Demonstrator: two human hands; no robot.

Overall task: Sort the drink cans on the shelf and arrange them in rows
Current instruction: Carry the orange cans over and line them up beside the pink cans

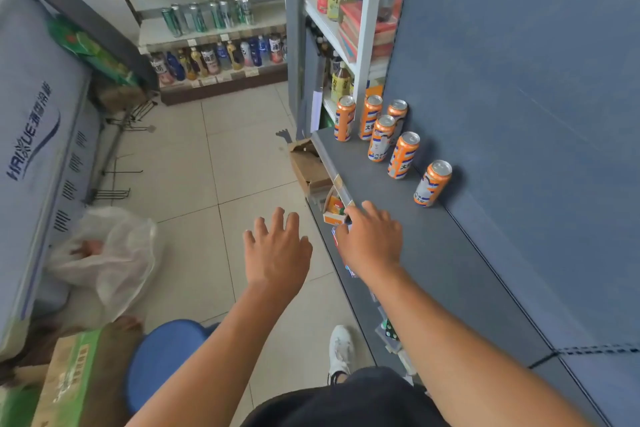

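Cans [381, 138] — six orange ones, all upright — stand on the dark grey shelf [450, 270] ahead of you, loosely scattered toward its back and not in rows; the nearest can [433, 183] stands apart from the other five; your right hand [372, 239] is over the shelf's front edge, fingers spread, holding nothing; your left hand [277, 246] is beside it over the tiled floor [214, 156], fingers likewise splayed and empty — the two hands near each other, not touching.

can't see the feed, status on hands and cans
Left hand open over the floor. Right hand open at shelf edge, no grip. Six orange cans upright, loosely staggered, untouched. Path to them clear.
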